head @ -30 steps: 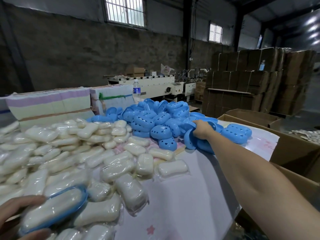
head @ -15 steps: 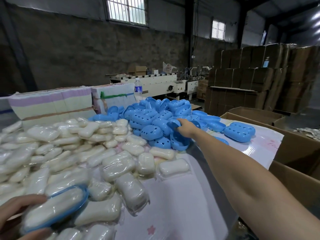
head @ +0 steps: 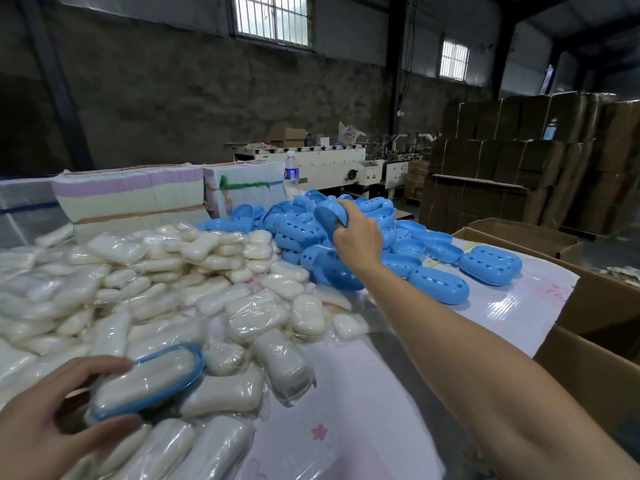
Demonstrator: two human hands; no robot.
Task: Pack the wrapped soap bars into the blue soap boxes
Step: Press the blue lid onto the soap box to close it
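- Over the blue pile (head: 349,237), the right hand (head: 358,237) grips one box half (head: 330,216), lifted clear.
- Near the table's front edge, the left hand (head: 52,424) holds a soap-filled tray (head: 149,382).

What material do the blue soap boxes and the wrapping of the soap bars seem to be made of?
The blue soap boxes look like moulded plastic, smooth with a soft sheen, with cut-out holes. The wrapping on the soap bars looks like thin clear plastic film: it is glossy, wrinkled and shows the white soap through. This is judged from the look only.
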